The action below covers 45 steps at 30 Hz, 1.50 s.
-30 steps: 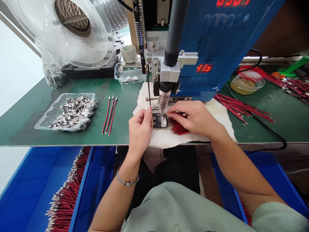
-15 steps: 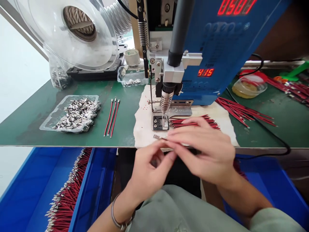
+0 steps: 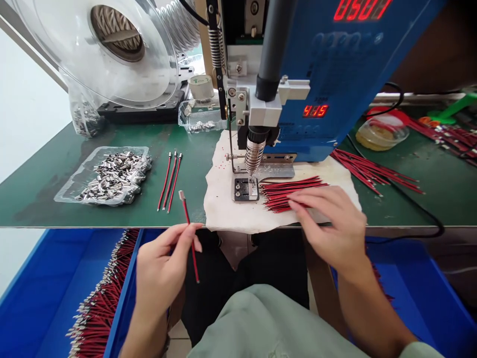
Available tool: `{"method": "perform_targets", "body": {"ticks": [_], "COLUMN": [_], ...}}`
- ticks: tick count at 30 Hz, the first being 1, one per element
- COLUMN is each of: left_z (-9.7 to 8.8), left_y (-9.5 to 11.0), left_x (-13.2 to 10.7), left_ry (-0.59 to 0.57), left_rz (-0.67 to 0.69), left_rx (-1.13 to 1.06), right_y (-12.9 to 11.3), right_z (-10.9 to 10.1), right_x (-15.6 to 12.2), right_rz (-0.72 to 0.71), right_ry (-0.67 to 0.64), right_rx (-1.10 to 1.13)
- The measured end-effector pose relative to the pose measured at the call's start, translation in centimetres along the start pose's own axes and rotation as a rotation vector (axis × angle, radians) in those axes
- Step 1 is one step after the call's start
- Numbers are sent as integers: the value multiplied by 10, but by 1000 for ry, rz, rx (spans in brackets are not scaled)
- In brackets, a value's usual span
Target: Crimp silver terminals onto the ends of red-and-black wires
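Observation:
My left hand (image 3: 164,263) pinches a red-and-black wire (image 3: 191,243) between thumb and fingers, just off the table's front edge. The wire slants upward and has a small silvery metal cap at its top end. My right hand (image 3: 331,223) reaches over a pile of red-and-black wires (image 3: 276,194) on a whitish sheet (image 3: 219,199). Its thumb and index fingertips come together on wires at the pile's near side. Left of the sheet, three capped wires (image 3: 173,181) lie side by side. A clear tray (image 3: 67,191) full of small metal caps sits farther left.
A blue machine (image 3: 316,74) with red digits stands behind the sheet, its spring-wrapped tip (image 3: 255,154) above a small black fixture (image 3: 240,190). More wires (image 3: 372,171) lie right. Blue bins (image 3: 78,278) below the table hold wires. A large clear reel (image 3: 156,59) stands back left.
My hands have moved apart. The left has gone left and down with the capped wire, which now stands more upright. My right hand has moved right onto the wire pile.

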<state>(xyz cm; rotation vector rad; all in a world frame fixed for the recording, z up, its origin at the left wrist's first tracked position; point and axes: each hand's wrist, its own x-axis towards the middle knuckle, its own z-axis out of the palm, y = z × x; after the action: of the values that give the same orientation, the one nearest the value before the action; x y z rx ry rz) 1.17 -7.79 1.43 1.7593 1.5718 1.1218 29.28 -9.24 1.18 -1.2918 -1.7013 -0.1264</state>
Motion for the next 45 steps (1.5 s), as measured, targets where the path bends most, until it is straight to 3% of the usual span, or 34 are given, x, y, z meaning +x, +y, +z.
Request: {"method": "perform_targets", "body": {"ticks": [4,9,13,21,29,34,37,42,45], "left_z": [-21,-32,-30,-15,-17,-25,-39,-78,-106], "left_y": [-2,5,10,7,6,2,2,-1,-19], "left_x": [11,45,77,99,124,126,124,126,133], "left_ry": [27,2,-70,-113,-117,-81,3,258,275], "left_rz": [84,302,313,247,174,147,133,0,-48], "left_rx": [167,587,873,984,1029,1060,1051,986,945], "right_y": [26,37,40,40,35,32,34,40,41], "right_z": [-9,4,11,10,1,-1,4,13,17], "right_x": [15,35,46,57,57,55,50,33,26], "right_rz": [-89,-169,-183,-125,-178,-224,-221,-284,-294], "right_ry": [-111,-345,-460,-511,-382,-351,-299,-136,-120], "right_rx": [-107,-73,-64,-20,9,51,58,6,-30]}}
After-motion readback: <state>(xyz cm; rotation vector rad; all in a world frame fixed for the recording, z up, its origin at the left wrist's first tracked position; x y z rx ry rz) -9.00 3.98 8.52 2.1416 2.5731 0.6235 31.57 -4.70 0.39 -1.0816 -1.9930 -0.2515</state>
